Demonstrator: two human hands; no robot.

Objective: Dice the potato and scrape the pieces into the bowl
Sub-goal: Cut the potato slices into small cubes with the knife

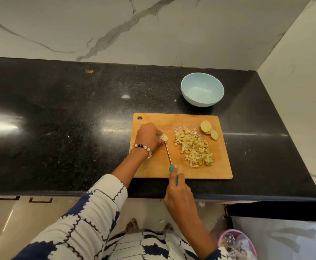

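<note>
Now my left hand (pixel 148 136) pins the potato piece (pixel 163 136); my right hand (pixel 178 192) grips the knife (pixel 168 154), blade running lengthwise toward it.

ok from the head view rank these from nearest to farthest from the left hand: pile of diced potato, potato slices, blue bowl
From the left hand, which holds a potato piece on the board's left side:
1. Pile of diced potato, just to its right, mid-board.
2. Potato slices, at the board's far right corner.
3. Blue bowl, off the board, on the counter beyond it.
</note>
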